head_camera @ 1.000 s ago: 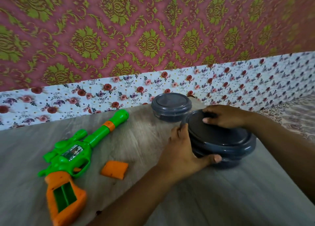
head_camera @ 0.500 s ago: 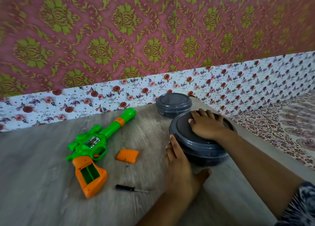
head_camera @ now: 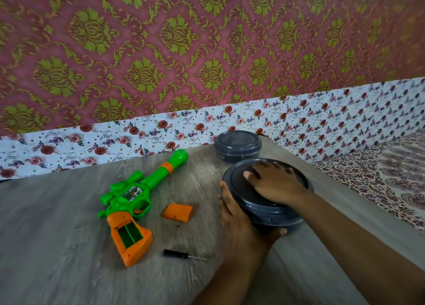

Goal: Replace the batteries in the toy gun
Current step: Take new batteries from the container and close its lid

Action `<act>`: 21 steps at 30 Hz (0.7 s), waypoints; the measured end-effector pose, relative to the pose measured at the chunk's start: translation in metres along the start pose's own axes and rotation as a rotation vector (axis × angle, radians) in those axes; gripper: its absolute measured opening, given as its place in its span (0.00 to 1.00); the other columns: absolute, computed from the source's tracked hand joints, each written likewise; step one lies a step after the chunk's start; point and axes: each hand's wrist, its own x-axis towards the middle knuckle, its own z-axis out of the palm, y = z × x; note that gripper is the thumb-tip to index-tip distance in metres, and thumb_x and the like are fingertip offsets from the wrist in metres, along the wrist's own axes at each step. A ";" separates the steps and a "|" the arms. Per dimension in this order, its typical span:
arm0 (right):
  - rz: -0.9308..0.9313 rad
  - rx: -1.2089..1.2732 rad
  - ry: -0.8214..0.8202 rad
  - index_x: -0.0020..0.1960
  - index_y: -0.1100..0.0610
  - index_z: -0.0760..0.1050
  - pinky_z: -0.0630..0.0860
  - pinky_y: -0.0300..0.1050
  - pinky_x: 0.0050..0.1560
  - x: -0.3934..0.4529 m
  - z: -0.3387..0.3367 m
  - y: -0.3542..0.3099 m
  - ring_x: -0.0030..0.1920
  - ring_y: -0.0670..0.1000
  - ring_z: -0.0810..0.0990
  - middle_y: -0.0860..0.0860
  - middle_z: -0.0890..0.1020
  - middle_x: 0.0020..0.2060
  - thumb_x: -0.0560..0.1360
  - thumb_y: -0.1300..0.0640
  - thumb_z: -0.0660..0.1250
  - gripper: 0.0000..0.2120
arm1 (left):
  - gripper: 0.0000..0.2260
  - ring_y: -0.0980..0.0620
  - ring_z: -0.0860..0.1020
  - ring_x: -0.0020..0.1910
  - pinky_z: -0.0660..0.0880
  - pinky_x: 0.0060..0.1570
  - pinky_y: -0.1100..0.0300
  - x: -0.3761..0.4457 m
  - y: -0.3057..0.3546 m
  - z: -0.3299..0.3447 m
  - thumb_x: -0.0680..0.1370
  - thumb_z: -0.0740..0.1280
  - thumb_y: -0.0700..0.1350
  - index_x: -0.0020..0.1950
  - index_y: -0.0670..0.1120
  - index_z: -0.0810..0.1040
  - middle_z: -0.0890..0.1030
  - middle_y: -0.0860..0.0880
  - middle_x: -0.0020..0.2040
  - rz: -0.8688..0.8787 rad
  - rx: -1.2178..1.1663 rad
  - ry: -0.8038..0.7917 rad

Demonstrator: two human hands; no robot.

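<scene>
1. The step in hand seems to be the opening of the large dark container (head_camera: 264,203), probably to reach the batteries; what is inside is not visible.
2. The left hand (head_camera: 241,224) grips the side of this container: its fingers are curled around the wall on the near left, and the thumb reaches under the front edge.
3. The right hand (head_camera: 276,183) rests flat on the lid, with straight fingers lying together and pressing down; they do not pinch anything.
4. The toy gun (head_camera: 135,201) lies on the desk (head_camera: 57,235), well to the left of the left fingers, with its battery compartment in the orange grip open and empty.
5. The orange cover (head_camera: 177,212) lies between the gun and the left fingers, and a small screwdriver (head_camera: 181,254) lies nearer to the person, to the left of the left wrist.
6. A smaller dark container (head_camera: 238,145) stands just behind the large one, beyond the right fingertips, with its lid on.
7. The next move, I judge, calls for the right fingers to catch the lid's rim and lift it, while the left hand holds the container steady against the pull.
</scene>
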 end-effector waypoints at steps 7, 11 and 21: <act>-0.430 -0.256 0.121 0.75 0.50 0.53 0.49 0.47 0.71 -0.067 0.007 0.030 0.74 0.50 0.59 0.50 0.58 0.75 0.71 0.29 0.43 0.39 | 0.57 0.50 0.56 0.75 0.58 0.70 0.61 -0.002 0.002 0.000 0.55 0.65 0.65 0.71 0.57 0.31 0.52 0.46 0.77 -0.009 -0.025 0.034; -0.450 -0.354 0.199 0.68 0.53 0.68 0.69 0.50 0.62 -0.062 0.014 0.042 0.63 0.51 0.76 0.52 0.76 0.65 0.74 0.30 0.45 0.35 | 0.54 0.49 0.56 0.76 0.56 0.68 0.63 0.000 -0.001 0.003 0.57 0.63 0.65 0.73 0.54 0.34 0.51 0.46 0.77 0.002 -0.017 0.063; -0.524 -0.399 0.392 0.56 0.60 0.79 0.78 0.50 0.52 -0.056 0.027 0.039 0.54 0.54 0.82 0.57 0.83 0.54 0.78 0.38 0.38 0.37 | 0.55 0.54 0.64 0.71 0.60 0.61 0.69 0.002 -0.003 -0.001 0.63 0.74 0.54 0.77 0.51 0.38 0.58 0.50 0.76 0.033 -0.010 0.059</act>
